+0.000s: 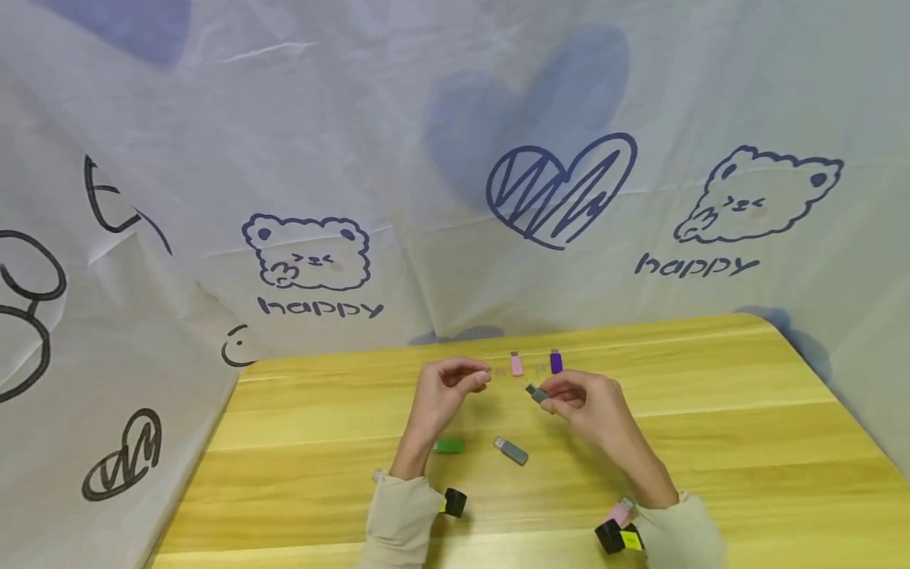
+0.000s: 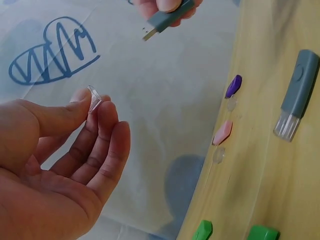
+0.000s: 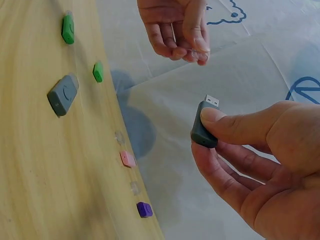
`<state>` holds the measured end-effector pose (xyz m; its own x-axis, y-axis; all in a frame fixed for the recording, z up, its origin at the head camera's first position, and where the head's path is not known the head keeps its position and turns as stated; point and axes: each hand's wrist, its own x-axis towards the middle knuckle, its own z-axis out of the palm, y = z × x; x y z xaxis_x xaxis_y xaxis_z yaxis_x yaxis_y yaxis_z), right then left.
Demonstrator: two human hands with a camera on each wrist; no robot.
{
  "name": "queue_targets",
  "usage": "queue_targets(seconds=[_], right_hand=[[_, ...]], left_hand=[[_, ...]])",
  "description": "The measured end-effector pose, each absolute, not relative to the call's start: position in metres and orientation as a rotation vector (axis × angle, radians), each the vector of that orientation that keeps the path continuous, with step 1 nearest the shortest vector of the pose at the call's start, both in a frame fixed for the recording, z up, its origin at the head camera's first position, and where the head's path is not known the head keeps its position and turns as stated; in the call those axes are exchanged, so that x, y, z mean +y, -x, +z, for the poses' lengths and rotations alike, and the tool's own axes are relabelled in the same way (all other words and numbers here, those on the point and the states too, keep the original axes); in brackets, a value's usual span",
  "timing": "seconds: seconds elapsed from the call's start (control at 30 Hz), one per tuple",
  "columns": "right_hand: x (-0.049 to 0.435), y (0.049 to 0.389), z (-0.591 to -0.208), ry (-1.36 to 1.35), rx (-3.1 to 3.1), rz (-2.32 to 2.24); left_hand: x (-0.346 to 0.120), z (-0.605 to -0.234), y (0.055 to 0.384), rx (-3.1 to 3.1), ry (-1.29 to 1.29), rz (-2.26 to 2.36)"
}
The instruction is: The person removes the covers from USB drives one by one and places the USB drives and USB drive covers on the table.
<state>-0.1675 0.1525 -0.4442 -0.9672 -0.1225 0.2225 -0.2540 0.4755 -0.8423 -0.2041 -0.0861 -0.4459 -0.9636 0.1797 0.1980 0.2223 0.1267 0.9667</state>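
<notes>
Between thumb and fingertips my left hand (image 1: 444, 395) pinches a small clear cap (image 2: 95, 99), raised above the table. My right hand (image 1: 593, 403) holds a grey USB flash drive (image 3: 204, 125) by its body, its metal plug bare and pointing toward the left hand. The cap and the drive are apart. Behind the hands lie a pink flash drive (image 1: 517, 364) and a purple flash drive (image 1: 556, 362), with clear caps (image 1: 501, 371) beside them. Nearer me lies a second grey flash drive (image 2: 299, 82), a clear cap over its plug.
Two green flash drives lie on the left, one dark green (image 3: 68, 29) and one lighter (image 3: 98, 72). Another pink drive (image 1: 621, 512) is by the right wrist, partly behind the black wrist camera (image 1: 610, 537). A printed white cloth (image 1: 441, 276) hangs behind the wooden table (image 1: 746, 442).
</notes>
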Motion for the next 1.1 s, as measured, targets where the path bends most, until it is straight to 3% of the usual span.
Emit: queue_targets(seconds=[0.47, 1.1], right_hand=[[0.136, 0.183, -0.457, -0.38, -2.51, 1.535], [0.085, 0.252, -0.45, -0.181, -2.65, 1.445]], left_hand=[[-0.11, -0.452, 0.21, -2.381, 0.314, -1.921], [-0.122, -0.455, 0.214, -2.361, 0.249, -1.893]])
